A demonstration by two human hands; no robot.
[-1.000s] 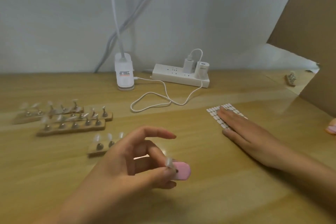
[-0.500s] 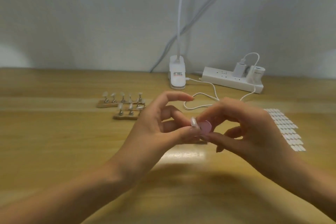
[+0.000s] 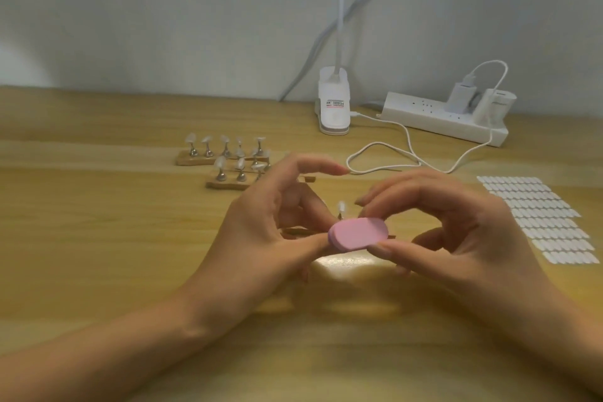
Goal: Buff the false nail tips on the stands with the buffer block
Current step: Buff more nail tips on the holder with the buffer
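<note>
Since the earlier frame, both hands have dropped lower in view and the buffer block has turned its broad pink face upward. Left hand: the thumb tip touches the block's 9 o'clock end, the index finger is raised clear, and the other fingers curl behind it; whether they grip cannot be determined. The block's long axis runs 9 to 3 o'clock. One false nail tip stands just behind it at 12 o'clock, on a largely hidden stand. Right hand pinches the 3 o'clock end, fingers above and thumb below, so it probably drives the stroke.
</note>
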